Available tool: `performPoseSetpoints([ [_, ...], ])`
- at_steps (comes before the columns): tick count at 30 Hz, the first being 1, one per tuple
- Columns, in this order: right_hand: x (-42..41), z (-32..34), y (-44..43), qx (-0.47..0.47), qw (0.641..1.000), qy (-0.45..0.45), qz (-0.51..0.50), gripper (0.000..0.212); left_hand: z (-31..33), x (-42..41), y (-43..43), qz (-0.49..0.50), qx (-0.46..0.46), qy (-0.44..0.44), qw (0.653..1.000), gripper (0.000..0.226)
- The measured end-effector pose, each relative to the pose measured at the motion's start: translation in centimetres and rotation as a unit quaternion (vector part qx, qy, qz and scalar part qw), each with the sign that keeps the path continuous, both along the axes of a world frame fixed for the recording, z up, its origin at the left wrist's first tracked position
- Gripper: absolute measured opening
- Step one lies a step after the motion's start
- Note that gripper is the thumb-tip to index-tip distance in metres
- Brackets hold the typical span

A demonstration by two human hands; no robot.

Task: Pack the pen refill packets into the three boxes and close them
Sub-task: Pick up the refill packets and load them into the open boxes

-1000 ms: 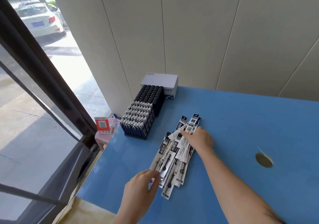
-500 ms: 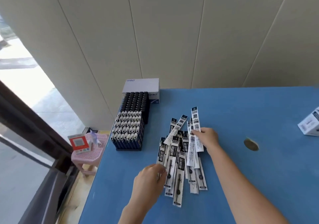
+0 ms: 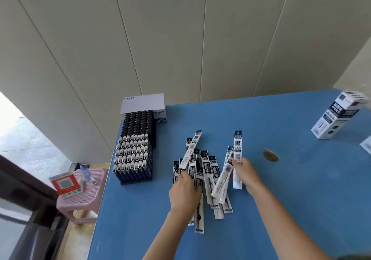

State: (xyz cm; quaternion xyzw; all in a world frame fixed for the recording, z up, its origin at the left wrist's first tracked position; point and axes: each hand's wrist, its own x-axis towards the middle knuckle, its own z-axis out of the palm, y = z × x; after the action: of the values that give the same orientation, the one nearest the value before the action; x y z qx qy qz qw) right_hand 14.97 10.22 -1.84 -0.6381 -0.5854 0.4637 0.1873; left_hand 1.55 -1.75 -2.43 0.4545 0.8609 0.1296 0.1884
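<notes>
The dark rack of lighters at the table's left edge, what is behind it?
A white box printed CHNT sits behind the rack, near the wall. Its top and right front corner show; the rack covers the rest of its front, and its contents cannot be seen.

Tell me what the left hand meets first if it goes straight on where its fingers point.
The refill packets: the left hand points away, slightly right, its fingers in that pile. Past them, seemingly only blue table up to the wall; depth is unclear.
</notes>
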Motion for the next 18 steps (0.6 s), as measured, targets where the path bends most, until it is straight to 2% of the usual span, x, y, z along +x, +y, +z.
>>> performPoseSetpoints([
  [3, -0.1, -0.3, -0.7, -0.041, 0.998, 0.044, -0.018, 0.019, 0.2, -0.4, 0.2, 0.001, 0.012, -0.019, 1.000, 0.016],
  [7, -0.2, -0.7, -1.5, -0.106, 0.987, 0.117, -0.041, 0.016, 0.4, -1.1, 0.3, 0.006, 0.011, -0.049, 0.999, 0.015],
  [10, -0.2, -0.9, -2.0, -0.148, 0.970, 0.185, -0.058, 0.014, 0.4, -1.4, 0.3, 0.007, 0.016, -0.072, 0.997, 0.021],
  [14, -0.1, -0.6, -2.6, -0.168, 0.958, 0.224, -0.067, 0.016, 0.3, -2.2, 0.0, 0.030, 0.049, -0.132, 0.990, 0.029],
  [16, -0.1, -0.3, -2.9, -0.176, 0.956, 0.229, -0.049, 0.021, 0.4, -2.8, -0.2, 0.047, 0.071, -0.184, 0.979, 0.029],
  [18, -0.1, -0.1, -3.1, -0.183, 0.951, 0.245, -0.040, 0.024, 0.6, -3.2, -0.5, 0.077, 0.111, -0.287, 0.948, 0.022],
])
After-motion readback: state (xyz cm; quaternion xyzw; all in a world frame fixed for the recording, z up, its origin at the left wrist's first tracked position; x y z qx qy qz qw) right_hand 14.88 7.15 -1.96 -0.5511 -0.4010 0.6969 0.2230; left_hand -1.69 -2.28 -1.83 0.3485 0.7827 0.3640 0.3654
